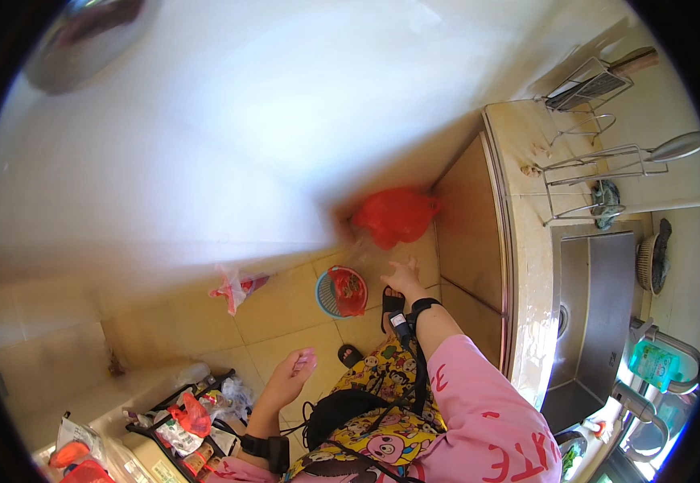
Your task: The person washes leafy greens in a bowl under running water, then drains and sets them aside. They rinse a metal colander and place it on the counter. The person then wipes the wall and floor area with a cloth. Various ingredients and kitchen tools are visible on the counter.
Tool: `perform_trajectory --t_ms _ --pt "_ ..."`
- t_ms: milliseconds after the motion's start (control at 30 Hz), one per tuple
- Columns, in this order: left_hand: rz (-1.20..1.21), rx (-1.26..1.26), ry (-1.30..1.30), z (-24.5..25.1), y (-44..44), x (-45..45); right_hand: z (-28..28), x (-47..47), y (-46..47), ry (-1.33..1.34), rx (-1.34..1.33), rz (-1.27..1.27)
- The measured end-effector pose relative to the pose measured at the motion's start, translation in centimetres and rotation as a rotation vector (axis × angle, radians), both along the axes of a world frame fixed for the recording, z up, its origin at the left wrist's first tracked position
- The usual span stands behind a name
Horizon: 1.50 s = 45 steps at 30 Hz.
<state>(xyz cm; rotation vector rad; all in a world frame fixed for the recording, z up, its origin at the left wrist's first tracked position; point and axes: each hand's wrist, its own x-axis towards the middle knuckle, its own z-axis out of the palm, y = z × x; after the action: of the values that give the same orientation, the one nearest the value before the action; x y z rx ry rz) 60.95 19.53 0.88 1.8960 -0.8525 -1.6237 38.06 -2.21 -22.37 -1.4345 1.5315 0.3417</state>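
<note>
My right hand [403, 278] reaches out low over the tiled floor beside the sink cabinet, fingers apart and nothing in them. Just beyond it a tied-looking red plastic bag [395, 216] rests in the corner; a gap shows between hand and bag. To the left of that hand stands a small blue plastic basket [324, 297] holding a crumpled red bag [347, 291] with some scraps in it. My left hand [289, 375] hangs at my left side, its fingers curled together, and no object shows in it.
A sink cabinet [474, 241] runs along my right, topped by a steel sink [594, 302] and wire racks [579, 175]. Pink-and-clear plastic wrapping [235, 290] lies on the floor. A black-framed rack [193, 416] full of bags stands at lower left. A blurred pale surface [217, 133] fills the upper left.
</note>
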Motion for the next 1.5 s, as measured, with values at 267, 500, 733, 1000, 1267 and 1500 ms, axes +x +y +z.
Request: perform_trajectory --t_ms 267,500,733,1000,1267,1500 --pt "-0.038 0.133 0.081 -10.8 -1.7 -1.1 -8.4 3.0 -3.6 0.040 -0.361 -0.536" --pt "0.015 0.263 0.045 -22.8 2.0 -1.2 -20.3 8.4 -5.8 0.147 -0.644 -0.543" --pt "-0.065 0.104 0.032 -25.1 -1.5 -0.4 -23.4 7.7 -7.5 -0.191 -0.514 -0.622" --pt "0.698 0.231 1.054 -25.8 -7.4 -0.9 -7.2 4.7 3.7 -1.193 0.062 0.223" --pt "0.814 0.120 0.210 -26.1 -3.5 0.1 -15.3 2.6 0.9 -1.205 0.571 -0.210" --pt "0.771 0.017 0.130 -28.6 -2.5 1.6 -31.7 6.5 0.0 -0.923 1.272 -0.651"
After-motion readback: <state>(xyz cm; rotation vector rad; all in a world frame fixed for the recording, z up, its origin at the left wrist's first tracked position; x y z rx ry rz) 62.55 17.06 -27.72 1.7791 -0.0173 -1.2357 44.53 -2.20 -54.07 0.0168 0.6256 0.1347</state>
